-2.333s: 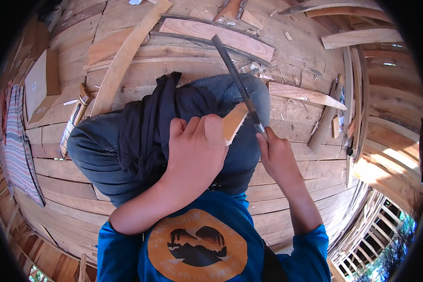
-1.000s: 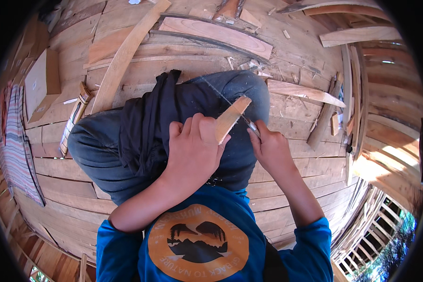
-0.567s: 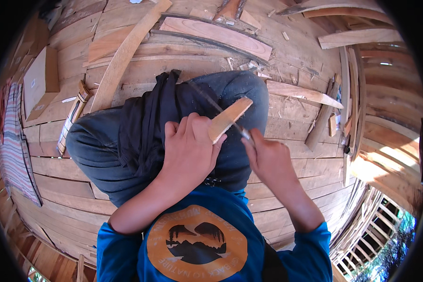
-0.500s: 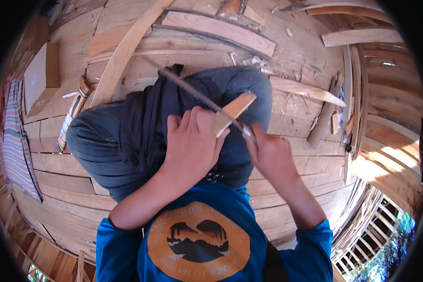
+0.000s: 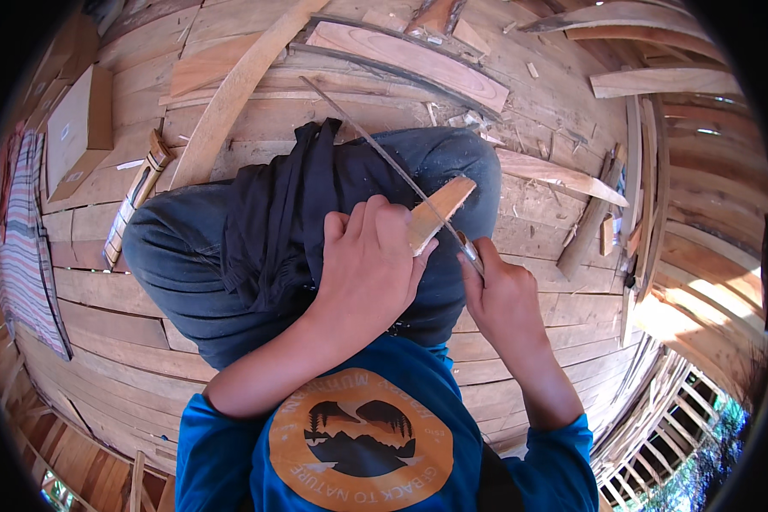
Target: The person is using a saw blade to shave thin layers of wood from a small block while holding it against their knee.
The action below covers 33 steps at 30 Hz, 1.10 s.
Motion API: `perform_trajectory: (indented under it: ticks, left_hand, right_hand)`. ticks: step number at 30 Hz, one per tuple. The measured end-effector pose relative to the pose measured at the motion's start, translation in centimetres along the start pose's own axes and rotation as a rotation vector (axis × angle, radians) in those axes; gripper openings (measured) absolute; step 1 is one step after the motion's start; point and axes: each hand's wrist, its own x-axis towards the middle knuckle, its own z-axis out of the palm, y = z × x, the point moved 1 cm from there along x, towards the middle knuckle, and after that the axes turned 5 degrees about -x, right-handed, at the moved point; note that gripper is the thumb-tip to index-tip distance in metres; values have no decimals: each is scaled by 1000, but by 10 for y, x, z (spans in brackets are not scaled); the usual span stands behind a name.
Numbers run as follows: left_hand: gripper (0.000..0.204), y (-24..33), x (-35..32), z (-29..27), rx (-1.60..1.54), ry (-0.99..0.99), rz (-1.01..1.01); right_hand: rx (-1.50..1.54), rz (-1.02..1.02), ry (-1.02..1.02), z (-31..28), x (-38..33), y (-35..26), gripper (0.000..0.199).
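While the person sits on the wooden floor [image 5: 520, 85] with knees bent, both hands work right above the dark trousers [image 5: 230, 256]. The left hand [image 5: 369, 266] is curled tight around a short piece of light wood [image 5: 435, 213]. Its fingers wrap over the lower end, and the upper end of the wood sticks out toward the knee on the right side. The right hand [image 5: 503, 294] sits just beside the wood, to its right. It is closed around the handle of a long thin blade [image 5: 384, 154]. The blade lies across the piece of wood, touching it, and runs up and to the left over the trousers, past a dark cloth [image 5: 299, 196] draped on the lap. Wood chips lie on the floor beyond the knee. A long curved plank [image 5: 230, 94] lies up and to the left of the trousers. A flat board [image 5: 410, 55] lies above them. A striped cloth [image 5: 26, 239] lies far to the left, near a cardboard box [image 5: 77, 128].
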Motion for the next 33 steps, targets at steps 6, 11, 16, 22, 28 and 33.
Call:
perform_trajectory:
  ticks: [6,11,16,22,28,33]
  left_hand:
    - [41,7,-3,4,52,-41,-23]
    - [43,9,0,3,56,-52,-27]
    - [43,10,9,4,68,1,-17]
    - [42,16,3,1,96,-44,-15]
    - [40,10,5,-2,82,-31,-5]
    - [36,4,6,-11,-31,-71,-60]
  right_hand:
    - [-38,38,-23,4,3,26,19]
    - [-48,103,-56,17,12,47,20]
    - [34,36,-28,5,9,20,22]
    - [13,104,-59,19,19,41,23]
    - [1,139,-53,27,35,54,23]
    - [28,141,-19,31,23,49,24]
